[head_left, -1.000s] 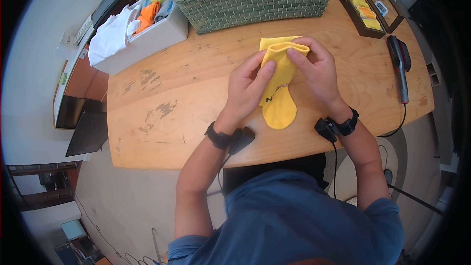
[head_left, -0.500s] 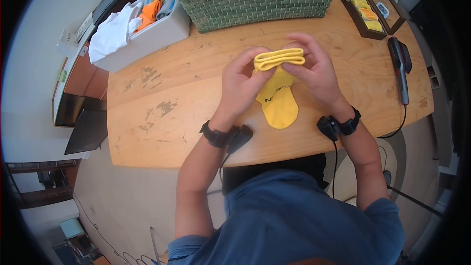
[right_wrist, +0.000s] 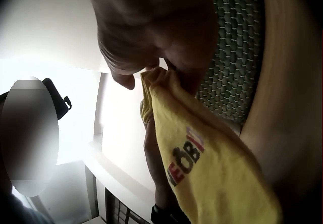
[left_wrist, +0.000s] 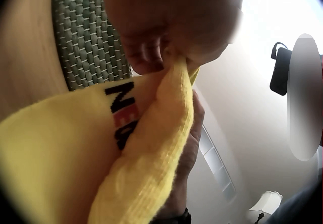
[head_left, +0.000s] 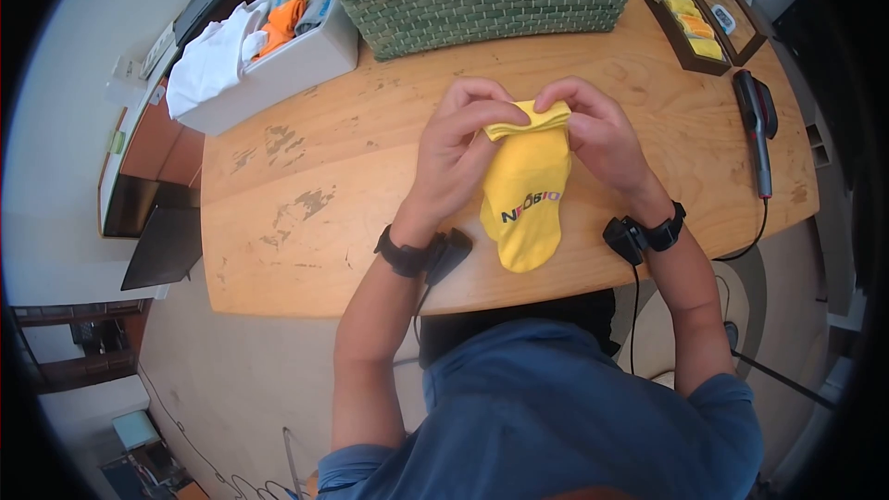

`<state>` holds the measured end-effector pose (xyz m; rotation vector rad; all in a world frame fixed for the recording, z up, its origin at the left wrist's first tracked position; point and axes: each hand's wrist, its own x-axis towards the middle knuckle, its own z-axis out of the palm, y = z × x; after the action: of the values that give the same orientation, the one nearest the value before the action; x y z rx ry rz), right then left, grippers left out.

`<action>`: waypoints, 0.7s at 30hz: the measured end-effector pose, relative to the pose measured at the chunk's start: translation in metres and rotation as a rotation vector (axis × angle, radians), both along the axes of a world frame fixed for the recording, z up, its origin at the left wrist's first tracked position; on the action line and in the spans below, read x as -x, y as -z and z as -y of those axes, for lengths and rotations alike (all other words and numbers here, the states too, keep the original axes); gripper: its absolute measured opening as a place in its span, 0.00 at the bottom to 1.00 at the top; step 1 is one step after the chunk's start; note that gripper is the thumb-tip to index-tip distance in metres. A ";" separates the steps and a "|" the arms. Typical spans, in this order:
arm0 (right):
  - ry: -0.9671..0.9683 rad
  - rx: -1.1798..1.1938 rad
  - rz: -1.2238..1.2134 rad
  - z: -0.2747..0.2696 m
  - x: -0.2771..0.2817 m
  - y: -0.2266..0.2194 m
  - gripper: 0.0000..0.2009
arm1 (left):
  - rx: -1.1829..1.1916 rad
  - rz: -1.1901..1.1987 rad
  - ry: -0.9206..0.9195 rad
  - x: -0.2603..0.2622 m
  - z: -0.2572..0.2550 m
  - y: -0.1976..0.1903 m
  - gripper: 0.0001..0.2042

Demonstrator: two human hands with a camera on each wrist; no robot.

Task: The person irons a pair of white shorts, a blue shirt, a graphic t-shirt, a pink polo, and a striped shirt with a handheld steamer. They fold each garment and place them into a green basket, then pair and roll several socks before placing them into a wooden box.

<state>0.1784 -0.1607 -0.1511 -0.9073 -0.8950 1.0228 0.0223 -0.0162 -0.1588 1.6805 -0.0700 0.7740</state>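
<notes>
A pair of yellow socks (head_left: 530,171) hangs over the near middle of the table, toes toward the person, one sock overlapping the other. Dark and red lettering shows on the front one. My left hand (head_left: 452,143) pinches the left end of the folded cuff between thumb and fingers. At the cuff's right end, my right hand (head_left: 604,130) pinches it the same way. In the left wrist view the ribbed cuff (left_wrist: 174,128) is turned over in a thick band. Stacked cuff layers (right_wrist: 147,95) show beneath the fingers in the right wrist view.
A green woven basket (head_left: 491,14) of clothes stands at the back of the wooden table (head_left: 278,259). Left of it is a white bin (head_left: 306,69) with clothing. At right are an open brown box (head_left: 694,51) holding yellow items and a corded dark brush-like appliance (head_left: 757,130).
The sock cuffs, held open at first, are now folded over into a band. The toe end has moved closer to the person, and both hands' fingers have shifted on the cuff.
</notes>
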 end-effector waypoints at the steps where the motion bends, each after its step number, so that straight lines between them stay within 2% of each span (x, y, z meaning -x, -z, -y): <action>1: 0.040 0.020 0.069 -0.001 0.001 0.003 0.08 | -0.018 -0.013 -0.008 -0.001 0.000 0.002 0.09; 5: 0.089 0.028 0.173 -0.002 0.003 0.000 0.07 | -0.096 -0.041 -0.015 0.001 0.001 -0.005 0.10; 8: 0.156 -0.035 0.260 -0.006 0.005 0.007 0.10 | -0.066 -0.054 -0.039 -0.003 0.001 -0.002 0.13; 11: 0.284 -0.081 0.222 -0.008 0.016 0.004 0.14 | 0.315 -0.194 -0.053 -0.006 0.011 -0.005 0.14; 14: 0.211 0.042 0.218 -0.004 0.009 -0.002 0.16 | 0.219 -0.117 -0.063 -0.007 0.008 0.002 0.13; 17: 0.055 0.090 0.164 -0.007 -0.001 -0.001 0.15 | 0.210 -0.091 -0.074 -0.007 0.003 0.003 0.12; 21: 0.083 -0.031 0.200 -0.006 -0.003 0.007 0.11 | 0.187 -0.021 -0.023 -0.009 -0.003 0.010 0.12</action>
<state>0.1817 -0.1547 -0.1579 -1.0243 -1.0281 0.8547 0.0312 -0.0131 -0.1683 1.5136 0.0359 0.7560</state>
